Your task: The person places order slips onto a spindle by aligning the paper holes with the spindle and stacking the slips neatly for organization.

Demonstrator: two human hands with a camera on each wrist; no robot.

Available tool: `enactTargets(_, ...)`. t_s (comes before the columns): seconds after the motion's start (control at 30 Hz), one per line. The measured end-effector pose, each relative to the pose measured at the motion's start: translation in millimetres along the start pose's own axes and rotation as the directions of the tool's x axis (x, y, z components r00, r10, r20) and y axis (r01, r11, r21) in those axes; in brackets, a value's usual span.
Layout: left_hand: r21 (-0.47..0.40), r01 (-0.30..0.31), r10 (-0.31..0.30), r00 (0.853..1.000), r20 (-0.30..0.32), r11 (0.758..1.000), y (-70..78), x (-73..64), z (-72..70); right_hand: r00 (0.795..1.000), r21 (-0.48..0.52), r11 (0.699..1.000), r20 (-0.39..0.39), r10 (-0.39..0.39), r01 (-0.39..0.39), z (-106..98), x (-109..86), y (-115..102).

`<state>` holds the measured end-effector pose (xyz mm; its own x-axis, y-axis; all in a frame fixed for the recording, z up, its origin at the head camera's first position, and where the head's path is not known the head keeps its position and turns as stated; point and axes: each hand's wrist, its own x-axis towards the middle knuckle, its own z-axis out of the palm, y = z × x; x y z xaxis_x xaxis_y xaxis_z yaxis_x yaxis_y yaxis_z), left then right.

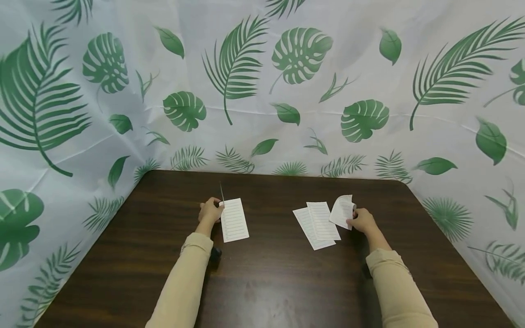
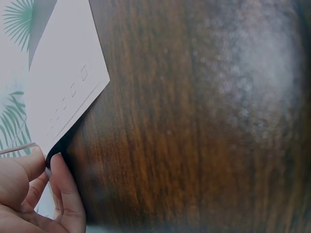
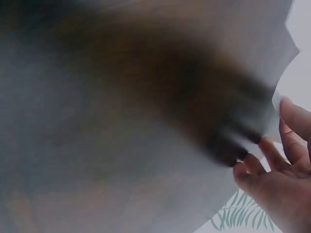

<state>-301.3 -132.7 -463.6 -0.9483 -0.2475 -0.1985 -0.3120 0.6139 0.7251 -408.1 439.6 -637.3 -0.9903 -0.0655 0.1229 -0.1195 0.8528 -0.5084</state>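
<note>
At the upper left edge of a lined paper sheet, my left hand pinches the paper between thumb and fingers. Small printed boxes show on that sheet in the left wrist view. A slim pen-like stick juts up from the same hand, its far end pointing away from me. My right hand pinches another sheet by its right side; this paper bends and its upper edge curls. Left of it, a lined sheet overlaps a further sheet on the table.
The dark wooden table has its back edge against a white cloth printed with green leaves. This cloth also runs along both sides. Glare lies on the tabletop near the front middle.
</note>
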Motion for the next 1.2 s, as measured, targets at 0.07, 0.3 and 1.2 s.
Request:
enactTargets(0.07,0.002,-0.002,0.002,1.000,0.005,1.000,0.0,-0.4,1.1,0.995,0.002,0.995,-0.007,0.096,-0.096,-3.8,-1.8,-9.4)
enactTargets(0.3,0.007,-0.010,0.010,1.000,0.000,1.000,0.3,-0.9,3.2,0.969,0.034,0.969,-0.009,0.247,-0.247,-76.5,-67.6,-159.3)
enactTargets(1.2,-0.068,0.027,-0.023,0.998,0.054,0.997,-4.9,11.4,1.9,0.929,0.527,0.772,0.108,0.353,-0.354,-94.9,-84.1,-229.4)
